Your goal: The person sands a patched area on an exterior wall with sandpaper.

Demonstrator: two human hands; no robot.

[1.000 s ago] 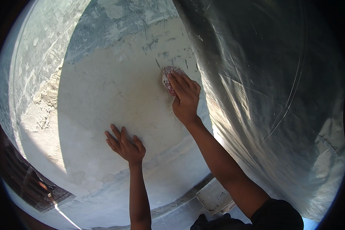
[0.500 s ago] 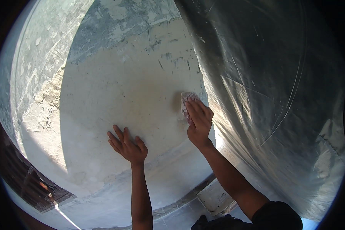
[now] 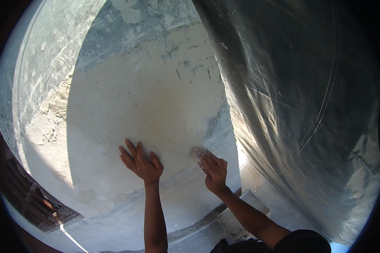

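A pale wall (image 3: 109,105) with smooth filler over rougher grey-blue patches stands in front of me. My left hand (image 3: 142,163) lies flat against it with fingers spread, holding nothing. To its right, my right hand (image 3: 215,173) is closed on a piece of sandpaper (image 3: 201,159), reddish and whitened with dust. The sandpaper is pressed to the lower right part of the wall. My fingers cover much of it, so whether a block backs it is hidden.
A large dark plastic sheet (image 3: 299,97) hangs in folds along the right side. Below my right forearm sits a shallow, dirty pale tray (image 3: 257,203). Dark slats (image 3: 25,198) are at the lower left, beside rough sunlit plaster (image 3: 52,114).
My right hand has slid down the wall with the sandpaper, from beside the sheet's edge to about the height of my left hand. My left hand has stayed in place.
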